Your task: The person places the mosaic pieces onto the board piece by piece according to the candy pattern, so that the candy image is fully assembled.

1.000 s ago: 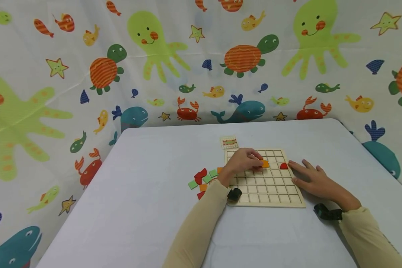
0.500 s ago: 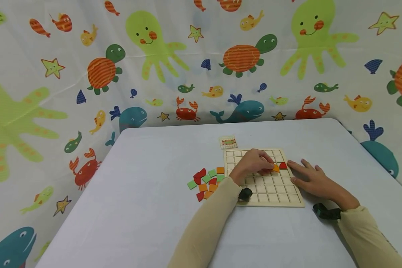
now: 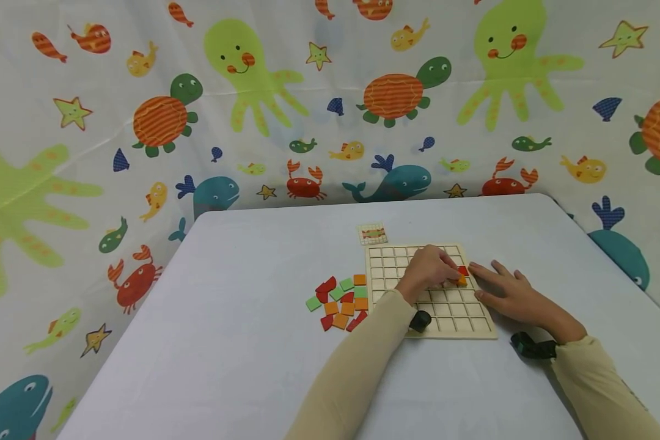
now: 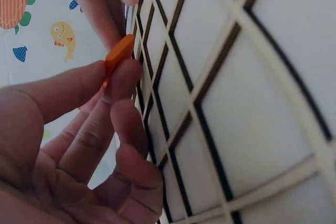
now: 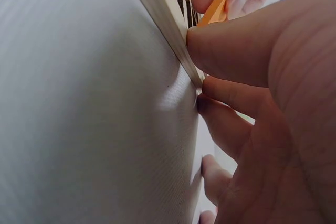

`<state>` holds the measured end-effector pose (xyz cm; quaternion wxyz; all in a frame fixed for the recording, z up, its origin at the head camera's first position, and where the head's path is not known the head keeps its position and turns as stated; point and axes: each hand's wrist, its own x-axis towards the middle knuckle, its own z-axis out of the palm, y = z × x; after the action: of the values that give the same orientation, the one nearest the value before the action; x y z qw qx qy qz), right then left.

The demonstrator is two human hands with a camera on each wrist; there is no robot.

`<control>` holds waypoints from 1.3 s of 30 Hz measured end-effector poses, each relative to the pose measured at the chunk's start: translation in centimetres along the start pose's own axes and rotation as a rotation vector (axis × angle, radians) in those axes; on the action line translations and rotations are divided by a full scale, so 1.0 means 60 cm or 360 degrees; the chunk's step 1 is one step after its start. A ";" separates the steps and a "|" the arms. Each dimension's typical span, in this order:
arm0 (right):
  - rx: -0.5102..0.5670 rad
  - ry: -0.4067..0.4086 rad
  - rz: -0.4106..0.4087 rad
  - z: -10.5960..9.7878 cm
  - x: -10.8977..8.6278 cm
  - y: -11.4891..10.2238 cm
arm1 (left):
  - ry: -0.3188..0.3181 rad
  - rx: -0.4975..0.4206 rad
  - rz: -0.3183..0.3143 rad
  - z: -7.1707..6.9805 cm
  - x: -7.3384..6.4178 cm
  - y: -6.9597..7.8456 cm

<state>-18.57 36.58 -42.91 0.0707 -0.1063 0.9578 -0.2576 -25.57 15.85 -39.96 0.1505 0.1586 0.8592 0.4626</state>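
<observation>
Placement of the orange tile (image 4: 119,53) seems the step in hand: the left hand (image 3: 430,269) pinches it, tilted, between thumb and fingertip over the right side of the grid board (image 3: 455,310), just to the near side of a red piece (image 3: 462,271). The right hand (image 3: 514,296), fingers spread and grasping nothing, touches the board's right edge. The next move probably calls for squaring the tile to one cell, pressing it flat and letting go.
</observation>
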 end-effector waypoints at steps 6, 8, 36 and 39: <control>0.0005 -0.0022 -0.0014 -0.004 0.004 -0.001 | 0.0040 0.0198 -0.0121 0.009 0.006 0.010; 0.0004 -0.0024 -0.0027 -0.005 0.005 0.000 | 0.0046 0.0278 -0.0137 0.012 0.008 0.013; 0.0013 -0.0028 -0.0020 0.001 0.002 0.006 | -0.0207 -0.0264 0.0057 -0.029 -0.031 -0.022; 0.0009 -0.0033 -0.0012 -0.001 0.001 0.007 | -0.0230 -0.0398 0.0079 -0.061 -0.044 -0.038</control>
<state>-18.69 36.98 -43.07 0.0798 -0.1122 0.9559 -0.2593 -24.97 10.84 -39.63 0.2191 0.1928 0.7776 0.5570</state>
